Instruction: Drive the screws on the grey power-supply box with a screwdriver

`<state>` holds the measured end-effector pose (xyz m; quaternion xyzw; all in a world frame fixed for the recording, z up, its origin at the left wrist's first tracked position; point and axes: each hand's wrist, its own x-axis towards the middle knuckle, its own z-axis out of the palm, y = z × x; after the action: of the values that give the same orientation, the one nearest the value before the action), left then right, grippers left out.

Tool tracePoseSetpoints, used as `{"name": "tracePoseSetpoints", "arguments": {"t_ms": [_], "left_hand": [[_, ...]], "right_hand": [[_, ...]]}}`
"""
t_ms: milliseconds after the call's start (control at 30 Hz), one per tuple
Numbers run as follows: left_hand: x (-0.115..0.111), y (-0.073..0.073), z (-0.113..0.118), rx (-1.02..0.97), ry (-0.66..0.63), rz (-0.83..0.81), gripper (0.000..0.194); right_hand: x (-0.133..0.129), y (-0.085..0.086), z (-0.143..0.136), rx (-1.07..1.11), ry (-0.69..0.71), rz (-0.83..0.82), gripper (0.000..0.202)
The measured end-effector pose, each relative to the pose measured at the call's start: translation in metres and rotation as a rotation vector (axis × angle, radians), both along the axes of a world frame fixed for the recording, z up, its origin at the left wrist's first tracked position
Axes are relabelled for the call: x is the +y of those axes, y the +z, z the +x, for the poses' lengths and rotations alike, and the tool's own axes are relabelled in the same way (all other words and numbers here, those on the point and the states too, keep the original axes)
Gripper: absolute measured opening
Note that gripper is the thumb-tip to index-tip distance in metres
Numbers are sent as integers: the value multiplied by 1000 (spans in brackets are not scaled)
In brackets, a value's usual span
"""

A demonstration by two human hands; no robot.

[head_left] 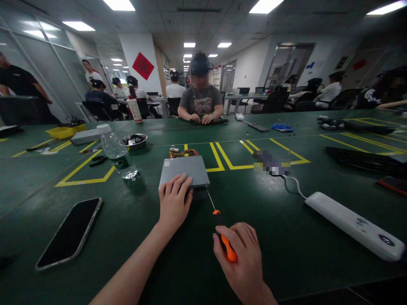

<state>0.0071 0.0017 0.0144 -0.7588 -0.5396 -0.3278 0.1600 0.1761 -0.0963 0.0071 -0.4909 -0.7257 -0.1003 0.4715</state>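
Observation:
A grey metal computer power supply (182,166) lies on the green table in front of me. My left hand (174,199) holds it, with the fingers over its top and the thumb against its near side. A bundle of coloured wires (186,153) comes out at its far side. In my right hand (240,250), closed round the handle, is an orange and black screwdriver (217,217). The thin shaft points away from me, and its tip meets the near right corner of the power supply. Whether the tip sits in a screw is too small to tell.
To the left are a phone (71,231), a water bottle (118,154), a metal bowl (135,146) and a yellow tray (68,131). At right lies a white power strip (352,224) with a cable. A person (201,97) sits across the table, hands on a dark object.

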Motion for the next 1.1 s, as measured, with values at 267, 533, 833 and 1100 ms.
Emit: {"name": "tracePoseSetpoints", "arguments": {"t_ms": [267, 533, 833, 1100], "left_hand": [[0, 0, 0, 0, 4, -9, 34], [0, 1, 0, 3, 4, -15, 33], [0, 1, 0, 4, 3, -6, 33], [2, -2, -1, 11, 9, -17, 33]], "right_hand": [[0, -1, 1, 50, -52, -3, 9], [2, -3, 2, 23, -48, -52, 24], [1, -3, -1, -11, -38, -2, 11], [1, -3, 2, 83, -37, -116, 20]]}}
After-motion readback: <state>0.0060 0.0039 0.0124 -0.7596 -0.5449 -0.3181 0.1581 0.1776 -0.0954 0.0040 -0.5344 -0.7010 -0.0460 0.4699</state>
